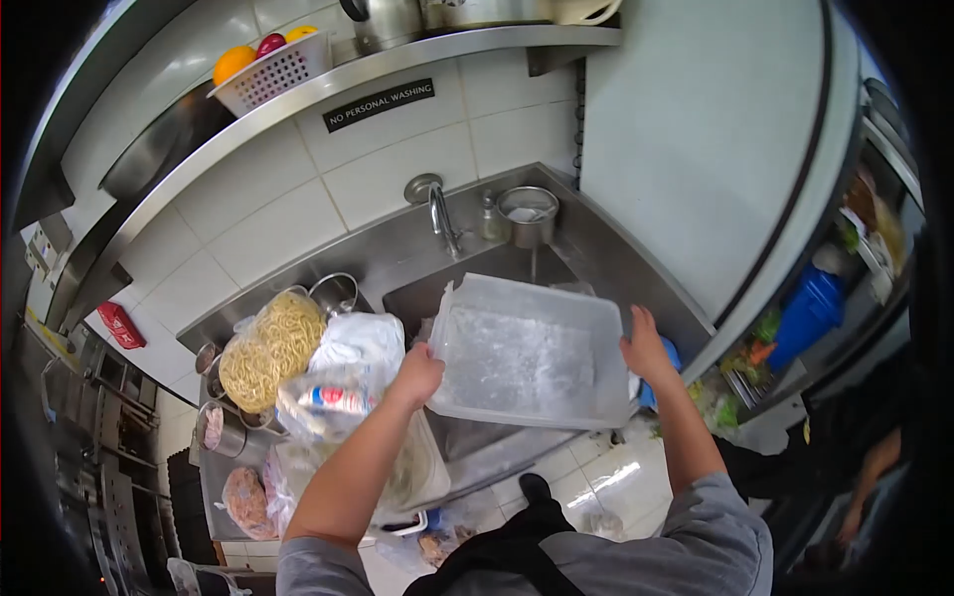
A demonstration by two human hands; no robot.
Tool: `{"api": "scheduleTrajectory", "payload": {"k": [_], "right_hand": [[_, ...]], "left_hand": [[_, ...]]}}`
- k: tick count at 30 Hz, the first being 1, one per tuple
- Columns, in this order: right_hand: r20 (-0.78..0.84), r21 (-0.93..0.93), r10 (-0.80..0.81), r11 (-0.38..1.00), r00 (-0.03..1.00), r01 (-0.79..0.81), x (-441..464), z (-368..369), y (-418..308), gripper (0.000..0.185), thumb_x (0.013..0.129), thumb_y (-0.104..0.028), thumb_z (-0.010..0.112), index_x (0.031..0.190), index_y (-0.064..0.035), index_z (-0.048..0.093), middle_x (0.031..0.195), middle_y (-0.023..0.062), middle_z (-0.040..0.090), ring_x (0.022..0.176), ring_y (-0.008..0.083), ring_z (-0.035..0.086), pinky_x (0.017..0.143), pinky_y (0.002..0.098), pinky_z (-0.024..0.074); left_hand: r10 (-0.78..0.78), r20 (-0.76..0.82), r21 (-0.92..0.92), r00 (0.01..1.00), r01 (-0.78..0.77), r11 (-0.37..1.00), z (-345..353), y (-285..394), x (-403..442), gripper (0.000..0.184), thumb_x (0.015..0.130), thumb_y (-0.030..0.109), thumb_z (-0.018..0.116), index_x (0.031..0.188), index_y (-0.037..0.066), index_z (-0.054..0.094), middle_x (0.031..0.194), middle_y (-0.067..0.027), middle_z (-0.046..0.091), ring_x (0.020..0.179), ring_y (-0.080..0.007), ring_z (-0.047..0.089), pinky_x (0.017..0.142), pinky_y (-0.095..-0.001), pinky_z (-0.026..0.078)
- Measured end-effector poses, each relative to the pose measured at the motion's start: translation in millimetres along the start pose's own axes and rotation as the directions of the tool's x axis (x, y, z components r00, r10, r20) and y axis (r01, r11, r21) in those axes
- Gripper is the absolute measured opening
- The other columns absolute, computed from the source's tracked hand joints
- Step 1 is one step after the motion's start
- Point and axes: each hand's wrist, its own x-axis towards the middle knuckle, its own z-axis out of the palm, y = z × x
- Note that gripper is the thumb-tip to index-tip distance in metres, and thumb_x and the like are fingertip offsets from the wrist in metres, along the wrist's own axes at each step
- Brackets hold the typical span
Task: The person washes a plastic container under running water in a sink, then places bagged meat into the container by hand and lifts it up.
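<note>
A translucent plastic tub with white residue on its bottom is held over the steel sink. My left hand grips its left side, fingers wrapped on the rim. At the right side is my right hand, its thumb and fingers around the rim there. The tub is tilted slightly, its inside facing me. Behind it, a curved tap rises at the sink's back, and a round metal pot stands on the back corner.
Bags of noodles, a white bag and metal containers crowd the left counter. A shelf with a fruit basket runs above. A tall pale panel stands right. Another person's arm shows at lower right.
</note>
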Motion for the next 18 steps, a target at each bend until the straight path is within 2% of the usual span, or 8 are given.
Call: {"api": "scheduleTrajectory", "payload": {"k": [2, 4, 6, 7, 9, 11, 15, 18], "right_hand": [[0.106, -0.078, -0.129, 0.987, 0.986, 0.137, 74.5, 35.6, -22.7, 0.051, 0.079, -0.01, 0.057, 0.126, 0.0035, 0.04, 0.134, 0.0243, 0.038, 0.126, 0.0349, 0.036, 0.103, 0.0403, 0.0325], [0.2, -0.011, -0.326, 0.942, 0.924, 0.335, 142.2, 91.2, -32.1, 0.049, 0.08, -0.011, 0.057, 0.125, 0.0034, 0.042, 0.134, 0.0215, 0.04, 0.125, 0.0355, 0.038, 0.103, 0.0405, 0.0332], [0.338, 0.202, -0.339, 0.937, 0.878, 0.284, 201.1, 152.1, -45.8, 0.046, 0.081, -0.012, 0.056, 0.124, 0.0028, 0.044, 0.134, 0.0193, 0.04, 0.124, 0.0348, 0.038, 0.103, 0.04, 0.0339], [0.357, 0.161, -0.382, 0.924, 0.853, 0.347, 224.0, 176.8, -55.7, 0.047, 0.083, -0.013, 0.056, 0.125, 0.0019, 0.043, 0.135, 0.0186, 0.04, 0.125, 0.0334, 0.037, 0.103, 0.0393, 0.0336], [0.396, 0.144, -0.435, 0.899, 0.809, 0.413, 262.8, 220.8, -74.5, 0.048, 0.084, -0.014, 0.055, 0.127, 0.0009, 0.042, 0.136, 0.0178, 0.039, 0.127, 0.032, 0.036, 0.104, 0.0386, 0.0332], [0.455, -0.073, -0.479, 0.82, 0.751, 0.568, 297.2, 258.1, -91.8, 0.05, 0.086, -0.017, 0.053, 0.131, -0.0012, 0.038, 0.141, 0.0147, 0.033, 0.131, 0.0278, 0.031, 0.106, 0.038, 0.0301], [0.49, -0.122, -0.535, 0.74, 0.689, 0.661, 332.0, 313.8, -106.7, 0.056, 0.088, -0.021, 0.053, 0.136, -0.0031, 0.031, 0.147, 0.0073, 0.023, 0.137, 0.0225, 0.02, 0.109, 0.0379, 0.0259], [0.508, -0.15, -0.569, 0.681, 0.647, 0.717, 333.7, 333.4, -92.4, 0.059, 0.088, -0.023, 0.053, 0.138, -0.0033, 0.029, 0.149, 0.0064, 0.018, 0.137, 0.022, 0.019, 0.109, 0.0372, 0.0252]], "left_hand": [[0.001, -0.076, 0.107, 0.997, 0.007, 0.994, 3.4, -0.1, 34.5, 0.031, 0.072, 0.007, 0.053, 0.1, -0.007, 0.053, 0.093, -0.0188, 0.06, 0.086, -0.0278, 0.058, 0.077, -0.0357, 0.045], [-0.086, -0.113, 0.116, 0.99, 0.099, 0.988, 4.3, -18.5, 75.8, 0.031, 0.072, 0.007, 0.052, 0.099, -0.007, 0.052, 0.093, -0.0212, 0.06, 0.087, -0.0301, 0.059, 0.077, -0.0358, 0.045], [-0.125, -0.126, 0.18, 0.984, 0.146, 0.973, 1.7, -19.1, 98.1, 0.031, 0.072, 0.006, 0.052, 0.1, -0.007, 0.052, 0.095, -0.0238, 0.06, 0.092, -0.0347, 0.058, 0.08, -0.0381, 0.045], [-0.141, -0.133, 0.244, 0.981, 0.17, 0.955, -1.1, -19.6, 107.0, 0.031, 0.072, 0.006, 0.051, 0.1, -0.007, 0.053, 0.098, -0.0264, 0.06, 0.096, -0.0394, 0.058, 0.083, -0.0405, 0.044], [-0.184, -0.159, 0.254, 0.97, 0.22, 0.942, -1.2, -26.4, 123.1, 0.031, 0.072, 0.006, 0.051, 0.1, -0.007, 0.052, 0.098, -0.027, 0.06, 0.096, -0.0405, 0.057, 0.083, -0.0417, 0.044], [-0.219, -0.185, 0.266, 0.958, 0.263, 0.927, -1.6, -30.3, 135.7, 0.03, 0.072, 0.006, 0.05, 0.1, -0.007, 0.052, 0.098, -0.0277, 0.059, 0.097, -0.0417, 0.056, 0.084, -0.0429, 0.044], [-0.266, -0.2, 0.342, 0.943, 0.322, 0.883, -0.2, -29.0, 150.1, 0.029, 0.073, 0.005, 0.048, 0.099, -0.006, 0.051, 0.099, -0.0288, 0.059, 0.098, -0.0429, 0.055, 0.084, -0.0446, 0.044], [-0.271, -0.223, 0.346, 0.936, 0.336, 0.876, 9.0, -44.2, 154.5, 0.028, 0.073, 0.005, 0.049, 0.099, -0.006, 0.05, 0.097, -0.0281, 0.059, 0.097, -0.0421, 0.056, 0.083, -0.0439, 0.044]]}}
